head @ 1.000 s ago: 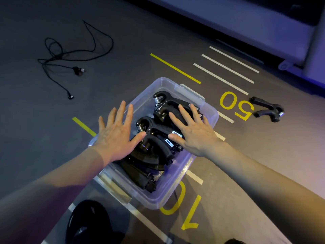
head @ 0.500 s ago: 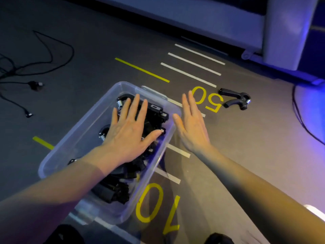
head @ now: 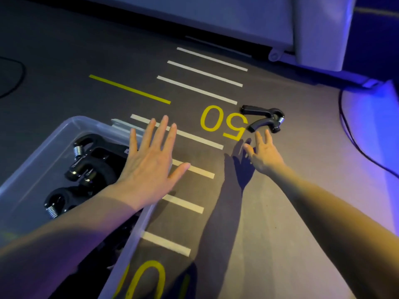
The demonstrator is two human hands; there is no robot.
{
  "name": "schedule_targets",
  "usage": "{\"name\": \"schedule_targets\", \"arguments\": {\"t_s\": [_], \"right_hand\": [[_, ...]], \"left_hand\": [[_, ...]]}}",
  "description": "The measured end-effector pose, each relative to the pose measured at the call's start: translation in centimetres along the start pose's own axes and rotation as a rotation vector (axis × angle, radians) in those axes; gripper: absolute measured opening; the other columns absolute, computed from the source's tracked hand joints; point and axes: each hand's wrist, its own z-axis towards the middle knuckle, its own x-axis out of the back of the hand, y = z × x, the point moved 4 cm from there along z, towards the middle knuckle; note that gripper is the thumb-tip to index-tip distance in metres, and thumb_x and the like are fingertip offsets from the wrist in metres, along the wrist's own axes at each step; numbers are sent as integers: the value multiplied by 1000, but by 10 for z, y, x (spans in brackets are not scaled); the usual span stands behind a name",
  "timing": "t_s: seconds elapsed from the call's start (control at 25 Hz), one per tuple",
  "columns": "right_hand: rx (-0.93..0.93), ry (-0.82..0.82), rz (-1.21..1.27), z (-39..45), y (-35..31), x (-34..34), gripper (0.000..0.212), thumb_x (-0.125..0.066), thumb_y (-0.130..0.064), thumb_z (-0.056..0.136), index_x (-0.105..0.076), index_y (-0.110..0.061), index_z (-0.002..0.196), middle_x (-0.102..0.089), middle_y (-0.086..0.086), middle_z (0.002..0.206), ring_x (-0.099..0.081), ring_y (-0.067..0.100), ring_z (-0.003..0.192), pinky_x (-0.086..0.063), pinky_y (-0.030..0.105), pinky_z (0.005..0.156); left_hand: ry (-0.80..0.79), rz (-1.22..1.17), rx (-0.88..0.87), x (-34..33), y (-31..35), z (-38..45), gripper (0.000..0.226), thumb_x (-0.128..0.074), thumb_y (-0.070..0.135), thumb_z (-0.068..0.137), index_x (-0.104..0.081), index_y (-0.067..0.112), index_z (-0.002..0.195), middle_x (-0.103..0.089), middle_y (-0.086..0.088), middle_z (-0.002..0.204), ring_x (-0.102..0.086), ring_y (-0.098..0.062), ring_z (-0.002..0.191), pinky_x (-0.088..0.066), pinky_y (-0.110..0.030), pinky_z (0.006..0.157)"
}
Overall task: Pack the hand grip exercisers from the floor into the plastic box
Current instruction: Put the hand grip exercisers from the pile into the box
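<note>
A clear plastic box (head: 26, 175) sits on the floor at the lower left, holding several black hand grip exercisers (head: 90, 160) with metal springs. My left hand (head: 151, 162) hovers flat and empty over the box's right rim, fingers spread. One more black hand grip exerciser (head: 264, 118) lies on the floor at the upper right, beside the yellow "50". My right hand (head: 262, 151) reaches toward it, fingers apart and empty, its fingertips a short gap below the nearer handle.
The grey floor carries white bars and yellow markings "50" (head: 224, 123) and "10". A black cable (head: 354, 137) runs along the right side. A pale bench or wall base (head: 259, 20) crosses the top, with a white post at the upper right.
My right hand left the box side and stretched out toward the loose exerciser. My left hand slid from over the exercisers to the box's right rim. The view shifted right.
</note>
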Motion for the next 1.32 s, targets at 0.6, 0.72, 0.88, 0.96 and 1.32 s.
{"name": "schedule_targets", "arguments": {"t_s": [0.6,0.72,0.88,0.96,1.32], "right_hand": [[-172,-119,115,89,5,-25,61,-36,-48,96,-20,-22,149,-14,18,154,-14,41,140,-17,55,114],[-188,-13,72,76,7,-22,57,-31,-49,96,-39,-12,138,-36,22,141,-34,43,129,-31,50,108],[-305,173,-29,52,19,-12,51,-30,-43,98,-50,-3,123,-54,27,120,-51,44,111,-43,43,90],[-287,145,1,52,22,-14,47,-30,-41,98,-52,-8,124,-52,26,122,-49,43,113,-42,43,93],[-249,411,292,43,19,10,31,-43,-12,98,-61,0,120,-50,19,132,-52,37,112,-41,35,95]], "left_hand": [[-95,-10,31,-8,3,7,82,25,71,61,36,30,131,37,4,147,30,-20,137,21,-46,106],[-91,-26,31,-7,3,7,84,21,70,63,32,30,136,34,4,149,29,-19,138,22,-45,105],[-89,-28,27,-7,3,6,87,18,70,65,24,29,142,31,4,151,27,-19,139,20,-45,106],[-89,-30,28,-7,2,5,87,16,70,67,22,29,143,30,3,152,26,-19,140,19,-46,108],[-123,-41,39,-5,3,6,78,-10,67,83,17,29,146,27,4,153,23,-21,141,14,-48,112]]}}
